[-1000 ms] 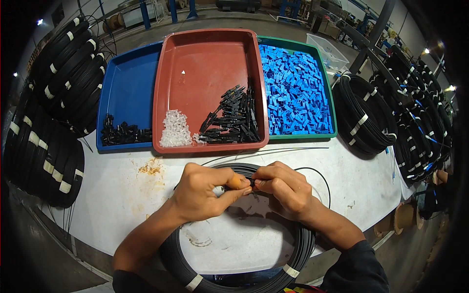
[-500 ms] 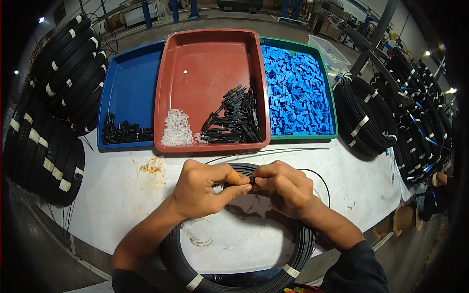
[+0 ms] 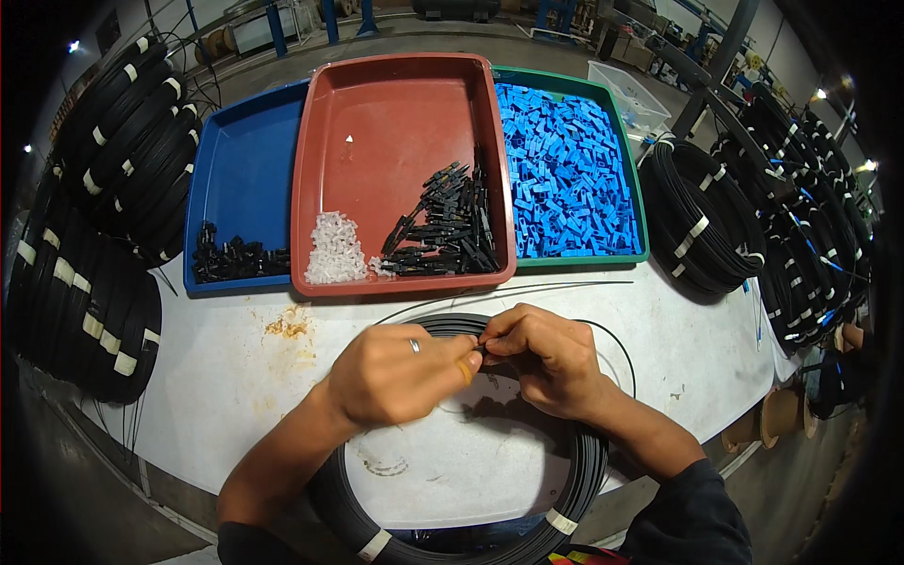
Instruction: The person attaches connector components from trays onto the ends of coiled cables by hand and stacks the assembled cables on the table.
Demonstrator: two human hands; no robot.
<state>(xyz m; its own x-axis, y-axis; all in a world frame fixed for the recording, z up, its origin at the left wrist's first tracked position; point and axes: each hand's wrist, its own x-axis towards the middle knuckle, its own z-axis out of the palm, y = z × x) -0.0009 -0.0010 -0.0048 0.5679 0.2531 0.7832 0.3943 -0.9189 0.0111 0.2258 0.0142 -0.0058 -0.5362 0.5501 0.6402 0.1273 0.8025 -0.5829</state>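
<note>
Fingers (image 3: pixel 516 326) of the left hand (image 3: pixel 395 377) and right hand (image 3: pixel 557 363) pinch a small black part (image 3: pixel 481 349), mostly hidden, just below the frame's centre; a black cable coil (image 3: pixel 588 471) beneath reaches the lower edge.

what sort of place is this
Probably a cable assembly workshop: stacked black cable coils, many small blue parts in a green tray, and brown spools at right.

Nothing we can read right now: no legible lettering on the pale bands (image 3: pixel 562 522) around the black coil (image 3: pixel 589 471), lower centre, none on the red tray (image 3: pixel 405 285), upper centre, none on the green tray (image 3: pixel 642 226) just right of it either.
</note>
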